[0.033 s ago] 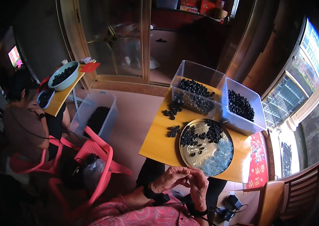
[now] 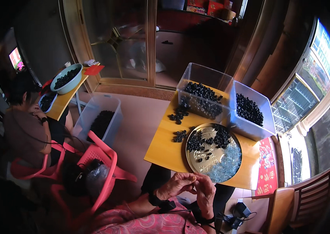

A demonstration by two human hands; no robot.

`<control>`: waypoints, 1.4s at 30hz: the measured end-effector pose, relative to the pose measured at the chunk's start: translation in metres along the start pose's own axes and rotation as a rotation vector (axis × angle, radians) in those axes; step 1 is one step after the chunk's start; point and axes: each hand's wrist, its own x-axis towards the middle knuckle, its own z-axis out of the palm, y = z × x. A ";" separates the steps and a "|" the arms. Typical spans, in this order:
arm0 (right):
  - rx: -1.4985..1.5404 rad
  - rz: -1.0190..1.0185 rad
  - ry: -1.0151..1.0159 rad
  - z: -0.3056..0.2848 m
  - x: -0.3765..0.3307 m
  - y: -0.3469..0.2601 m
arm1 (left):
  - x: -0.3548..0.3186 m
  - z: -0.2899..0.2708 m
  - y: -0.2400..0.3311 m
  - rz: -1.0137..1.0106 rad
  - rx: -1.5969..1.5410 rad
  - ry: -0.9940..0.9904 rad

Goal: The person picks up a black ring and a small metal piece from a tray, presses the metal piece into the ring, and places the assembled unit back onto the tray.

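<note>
Both hands meet in front of my body, just off the near edge of the round metal tray [image 2: 193, 162]. My left hand [image 2: 176, 185] pinches with thumb and fingertips against those of my right hand [image 2: 205, 192]. Whatever lies between the fingertips is too small or hidden to make out. On the tray lie small black ring-like parts [image 2: 222, 137] and, on its right side, a heap of tiny clear bluish pieces [image 2: 227, 164]. More black parts [image 2: 179, 136] sit in loose clusters on the wooden table [image 2: 161, 143], left of the tray.
Two clear plastic bins [image 2: 206, 74] [image 2: 268, 117] with black parts stand at the table's far side. Leftward, a person [image 2: 26, 128] sits at another table with a pale green basin [image 2: 72, 83]. A pink chair [image 2: 112, 156] and a floor bin [image 2: 112, 130] stand between. A wooden chair [image 2: 309, 195] is at right.
</note>
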 end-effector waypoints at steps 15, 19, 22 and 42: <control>0.080 -0.101 -0.013 0.002 0.002 0.001 | -0.007 -0.003 -0.006 0.045 0.060 0.091; 0.106 -0.079 0.005 -0.003 -0.002 0.010 | -0.002 0.004 -0.007 0.024 0.070 0.093; 0.118 -0.078 0.003 -0.004 -0.003 0.008 | -0.004 0.005 -0.010 0.027 0.078 0.087; 0.161 0.033 -0.100 0.008 0.003 0.010 | -0.016 0.007 -0.007 0.062 0.092 0.230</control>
